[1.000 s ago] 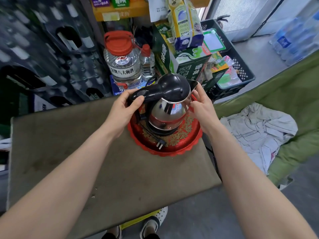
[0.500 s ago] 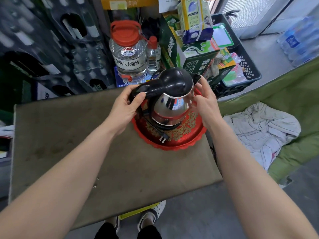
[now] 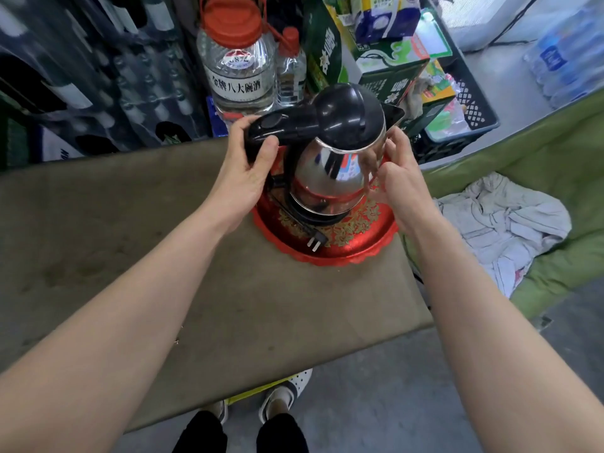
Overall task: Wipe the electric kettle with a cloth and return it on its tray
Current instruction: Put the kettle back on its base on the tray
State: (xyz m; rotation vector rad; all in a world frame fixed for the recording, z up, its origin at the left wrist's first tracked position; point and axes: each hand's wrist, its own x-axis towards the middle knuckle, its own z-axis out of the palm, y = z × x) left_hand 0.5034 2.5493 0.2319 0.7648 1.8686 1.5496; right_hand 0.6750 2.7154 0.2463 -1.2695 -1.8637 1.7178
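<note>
— Where is the electric kettle [image 3: 333,171]?

— Over the far-left part of the red tray [image 3: 359,246], leaning a little. Its steel belly meets a black base [image 3: 313,215] there. I cannot tell whether it sits fully on it.

— Who has hold of it?

— The left hand [image 3: 242,171] grasps the black handle [image 3: 281,124], thumb on the near side and fingers curled over the far side. The right hand [image 3: 398,181] is at the kettle's right wall, its fingers loosely extended and laid against the steel, not wrapped round anything.

— And the lid?

— The black lid [image 3: 343,116] is down, with the spout pointing far right.

— Anything else on the tray?

— A two-pin plug [image 3: 316,240] lies on the gold-patterned floor of the tray, near the kettle's base.

— What does the tray stand on?

— A brown-topped table [image 3: 163,256], at its right end.

— The cloth?

— A crumpled white cloth [image 3: 510,223] lies well apart to the right, on a green cushion [image 3: 555,152]. Neither hand touches it.

— Beyond the table?

— A big clear bottle with a red cap [image 3: 238,60], a smaller bottle [image 3: 291,73] just right of it, green cartons [image 3: 389,76], and a black crate [image 3: 474,106] further right. Near the lower edge, the person's shoes [image 3: 284,393] show under the table's near side.
</note>
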